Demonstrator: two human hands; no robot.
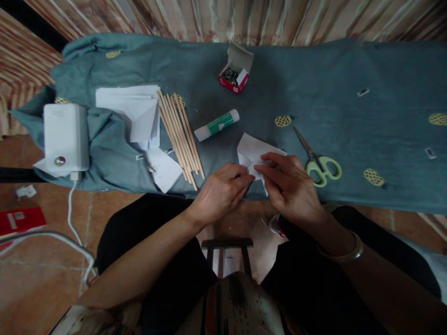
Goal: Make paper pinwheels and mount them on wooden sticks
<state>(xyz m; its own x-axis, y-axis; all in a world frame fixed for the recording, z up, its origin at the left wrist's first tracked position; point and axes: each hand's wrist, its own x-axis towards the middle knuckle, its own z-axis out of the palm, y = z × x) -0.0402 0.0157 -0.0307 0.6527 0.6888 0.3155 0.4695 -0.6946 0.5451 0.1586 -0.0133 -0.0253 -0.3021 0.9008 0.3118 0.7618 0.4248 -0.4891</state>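
A white sheet of paper (258, 148), partly folded, lies near the front edge of the cloth-covered table. At its lower left, my left hand (223, 190) is closed, thumb and fingers pinching the paper's edge. From the right, my right hand (288, 181) has its fingertips on the paper, thumb and fingers bent around its near part. Part of the paper is hidden beneath the right fingers. Just beyond the paper lies a glue stick (218, 124) with a green label. Scissors (319, 165) with light green handles rest right of my right hand, apart from it.
Several thin wooden sticks (179, 139) lie left of the glue stick, beside white papers (134, 109). Behind stands an open red box (235, 74) of small metal pieces. A white power bank (66, 137) with a cable (71, 214) sits at the left edge.
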